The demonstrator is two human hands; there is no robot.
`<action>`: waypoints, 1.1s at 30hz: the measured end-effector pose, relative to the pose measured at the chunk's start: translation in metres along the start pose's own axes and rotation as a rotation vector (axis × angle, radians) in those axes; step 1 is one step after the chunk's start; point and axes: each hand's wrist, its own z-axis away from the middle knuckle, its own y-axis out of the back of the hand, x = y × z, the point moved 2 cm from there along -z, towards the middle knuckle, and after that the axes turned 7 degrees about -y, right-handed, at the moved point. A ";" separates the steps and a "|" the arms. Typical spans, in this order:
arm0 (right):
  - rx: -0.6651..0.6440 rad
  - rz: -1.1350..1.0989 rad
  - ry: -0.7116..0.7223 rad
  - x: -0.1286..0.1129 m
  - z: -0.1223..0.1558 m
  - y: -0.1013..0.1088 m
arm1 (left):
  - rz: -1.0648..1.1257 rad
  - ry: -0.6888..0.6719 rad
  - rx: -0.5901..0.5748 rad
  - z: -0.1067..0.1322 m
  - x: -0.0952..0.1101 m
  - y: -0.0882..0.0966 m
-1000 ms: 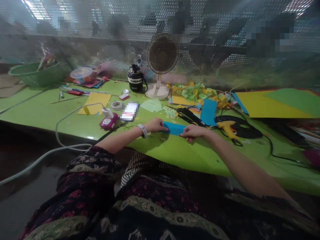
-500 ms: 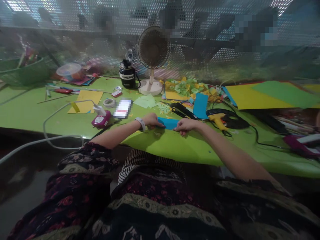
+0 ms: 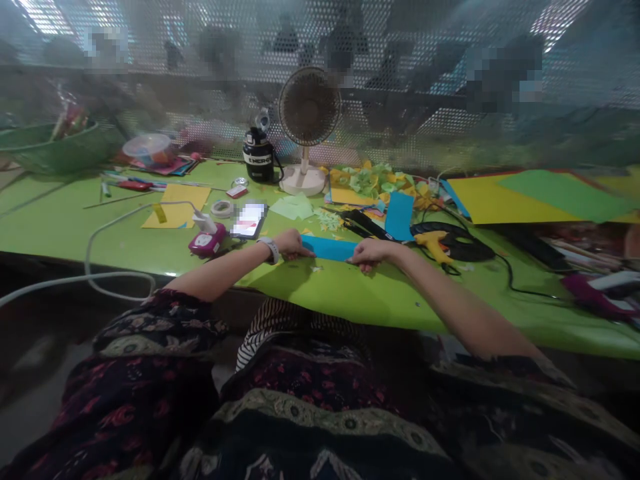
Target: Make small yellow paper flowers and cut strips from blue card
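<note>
Head view, only one to hand: blue paper strip [image 3: 327, 249] stretched between both hands, just above or on the lime-green bench [image 3: 320, 293] near its front edge; contact with the surface impossible to tell. Left hand [image 3: 291, 245] closed on the strip's left end, fingers on top, white-banded wristwatch [image 3: 271, 250] just behind. Right hand [image 3: 370, 253] pinching the right end between thumb and fingers. Both grips tight, hands well short of meeting, middle of the strip bare and uncreased as far as visible. Good setup: ends level, no visible twist, pull even from both sides. Just beyond the strip, green paper scraps [image 3: 327, 220] and a black cord-trailing tool [image 3: 363, 224], type unclear. Right of that, second blue paper sheet [image 3: 399, 215], yellow hot glue gun [image 3: 433, 245] with black cable [image 3: 520, 277], heap of yellow-green paper cutouts [image 3: 375, 181]. Left of the hands, magenta plug-in device [image 3: 206, 245], pixelated phone [image 3: 249, 220], masking tape roll [image 3: 223, 209], yellow paper sheet [image 3: 176, 215]. Farther back, desk fan [image 3: 309, 107], black ENERGY flask [image 3: 259, 157], green plastic basket [image 3: 55, 150], perforated metal screen [image 3: 400, 127]. Far right, large yellow and green card sheets [image 3: 545, 197].
</note>
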 end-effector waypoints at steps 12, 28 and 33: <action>0.014 -0.047 -0.013 0.010 0.002 0.002 | -0.026 0.169 0.052 0.026 -0.063 0.041; 0.253 -0.195 0.158 0.015 0.025 -0.003 | -0.673 -0.239 0.491 0.059 0.011 -0.004; 0.706 -0.151 0.205 0.050 0.064 0.013 | -0.872 -0.279 0.591 0.072 0.033 -0.010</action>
